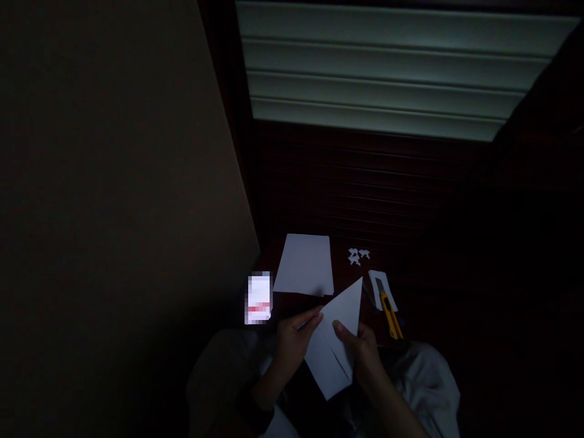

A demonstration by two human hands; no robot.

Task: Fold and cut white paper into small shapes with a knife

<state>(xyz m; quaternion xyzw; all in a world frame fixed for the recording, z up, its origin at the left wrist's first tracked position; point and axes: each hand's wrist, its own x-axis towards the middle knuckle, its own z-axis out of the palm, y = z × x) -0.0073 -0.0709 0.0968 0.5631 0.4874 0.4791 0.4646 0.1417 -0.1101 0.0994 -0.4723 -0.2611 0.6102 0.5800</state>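
Note:
A white sheet of paper (pixel 335 356) is held up over my lap, tilted, with one pointed corner toward the upper right and a folded edge or slit low on its face. My left hand (pixel 294 337) pinches its left edge between thumb and fingers. On the right side, my right hand (pixel 362 350) grips it, thumb on the front and fingers behind. Beyond it lies a stack of white paper (pixel 305 264). A yellow box cutter (pixel 389 313) rests partly on smaller white paper pieces (pixel 385 286) to the right.
Several small folded white paper shapes (pixel 356 255) lie at the back of the dark table. A lit, pixelated screen (pixel 259 298) stands at the left. A wall (pixel 137 182) rises on the left, and a slatted panel (pixel 374 79) is ahead. The room is dim.

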